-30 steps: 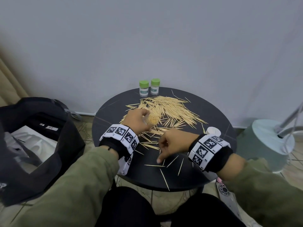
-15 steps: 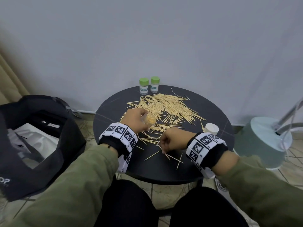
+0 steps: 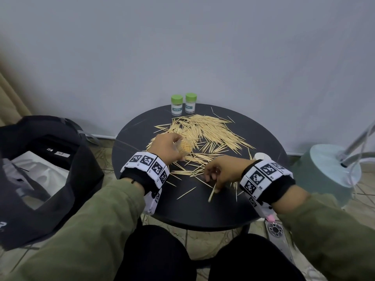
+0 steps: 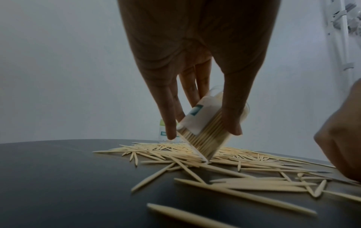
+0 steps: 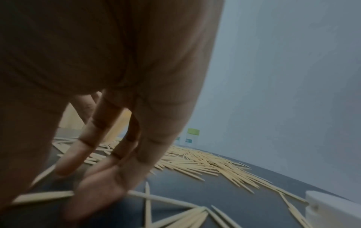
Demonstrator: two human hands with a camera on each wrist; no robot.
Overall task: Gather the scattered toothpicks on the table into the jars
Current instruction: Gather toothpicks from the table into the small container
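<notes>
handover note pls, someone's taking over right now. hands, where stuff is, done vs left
Left hand grips an open jar, tilted, packed with toothpicks, base edge on the pile.
Right hand pinches a few toothpicks near the table's front.
Two green-lidded jars stand closed at the far edge; white lid by the right wrist.
Left: the big scattered pile plus near strays.

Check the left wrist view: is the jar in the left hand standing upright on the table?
No, the left hand holds the jar tilted, only its lower edge touching the toothpicks.
</notes>
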